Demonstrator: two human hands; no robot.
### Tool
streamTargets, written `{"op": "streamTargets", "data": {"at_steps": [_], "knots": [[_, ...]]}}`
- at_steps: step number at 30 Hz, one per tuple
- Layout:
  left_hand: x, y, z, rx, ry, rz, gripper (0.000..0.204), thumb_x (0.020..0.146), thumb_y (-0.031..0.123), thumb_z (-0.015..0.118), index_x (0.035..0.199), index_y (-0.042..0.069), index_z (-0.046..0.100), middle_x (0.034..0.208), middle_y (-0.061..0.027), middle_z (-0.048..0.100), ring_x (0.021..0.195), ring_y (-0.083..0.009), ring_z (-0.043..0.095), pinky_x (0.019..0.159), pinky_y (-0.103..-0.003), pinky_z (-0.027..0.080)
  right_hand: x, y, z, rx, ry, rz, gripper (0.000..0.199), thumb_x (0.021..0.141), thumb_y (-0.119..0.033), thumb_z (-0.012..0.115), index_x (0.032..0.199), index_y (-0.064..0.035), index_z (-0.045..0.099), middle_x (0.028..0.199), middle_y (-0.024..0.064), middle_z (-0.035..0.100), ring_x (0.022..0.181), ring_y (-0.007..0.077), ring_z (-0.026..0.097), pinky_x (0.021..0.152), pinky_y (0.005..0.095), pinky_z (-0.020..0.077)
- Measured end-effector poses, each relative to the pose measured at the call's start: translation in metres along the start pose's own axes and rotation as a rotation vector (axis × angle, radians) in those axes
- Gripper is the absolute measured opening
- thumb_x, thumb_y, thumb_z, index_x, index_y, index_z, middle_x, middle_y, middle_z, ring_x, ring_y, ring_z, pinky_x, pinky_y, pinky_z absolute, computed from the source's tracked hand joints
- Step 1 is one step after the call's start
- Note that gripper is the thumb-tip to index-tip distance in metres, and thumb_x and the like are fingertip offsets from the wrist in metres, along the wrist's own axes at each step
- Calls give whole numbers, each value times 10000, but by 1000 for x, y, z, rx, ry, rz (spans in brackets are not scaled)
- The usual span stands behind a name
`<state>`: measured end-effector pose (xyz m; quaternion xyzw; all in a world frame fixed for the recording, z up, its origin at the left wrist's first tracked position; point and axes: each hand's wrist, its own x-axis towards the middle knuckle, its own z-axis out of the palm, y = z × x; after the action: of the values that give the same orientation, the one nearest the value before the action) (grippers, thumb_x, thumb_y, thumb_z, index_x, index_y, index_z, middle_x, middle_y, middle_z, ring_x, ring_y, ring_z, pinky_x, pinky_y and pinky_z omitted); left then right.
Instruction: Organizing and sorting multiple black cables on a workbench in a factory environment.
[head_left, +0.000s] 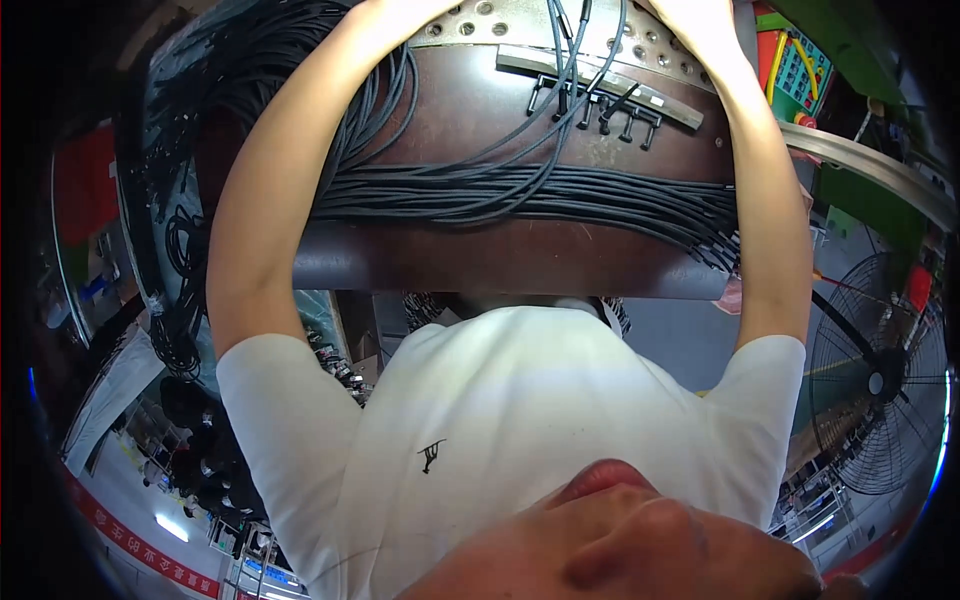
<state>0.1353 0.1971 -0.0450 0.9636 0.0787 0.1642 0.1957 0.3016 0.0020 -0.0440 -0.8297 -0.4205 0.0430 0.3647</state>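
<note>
Both my arms reach forward to the far edge of the view. Of my left hand (405,8) only the part by the wrist shows, above a perforated metal plate (480,22). My right hand (690,18) is cut off the same way at the plate's right side. The fingers of both are out of the picture, so what they hold is hidden. Thin black cables (562,75) run down from between the hands. They pass over a metal bar (600,88) with several black hex-head screws (605,115) along it. A long bundle of black cables (480,195) lies across the brown table (450,100).
More coiled black cables (290,50) are heaped at the left. A control panel with coloured buttons (800,75) stands at the far right, beside a curved metal rail (870,165). A black fan (875,375) is on the right, below the table's level.
</note>
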Motion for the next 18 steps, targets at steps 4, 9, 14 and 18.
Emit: {"op": "streamTargets", "data": {"at_steps": [4,9,14,18], "knots": [[-65,40,-40,146,-351,-319,380,965,336,526,1066,-19,614,843,-36,631,747,-179,608,719,-325,510,-72,-11,-34,-58,97,45,343,905,-39,582,1248,-35,591,1174,140,648,965,187,639,854,328,500],[-278,109,-69,-658,-893,-250,313,935,233,557,1124,-3,640,1066,-199,667,1017,-345,630,910,-396,481,-274,67,-110,282,675,153,234,988,-76,445,1185,31,514,1117,162,603,1016,213,574,913,343,484],[-371,58,22,109,-689,-504,199,866,136,552,996,50,676,930,-156,666,858,-339,624,777,-447,490,-460,156,-38,528,203,818,424,889,-72,580,1295,-33,467,1150,97,556,1007,224,545,904,318,442],[-375,40,52,490,-318,-105,206,849,146,563,994,48,672,968,-164,657,880,-344,620,789,-460,493,-413,108,-9,-315,-316,395,237,841,-44,610,1077,-25,620,1029,166,635,986,341,579,875,420,457]]}}
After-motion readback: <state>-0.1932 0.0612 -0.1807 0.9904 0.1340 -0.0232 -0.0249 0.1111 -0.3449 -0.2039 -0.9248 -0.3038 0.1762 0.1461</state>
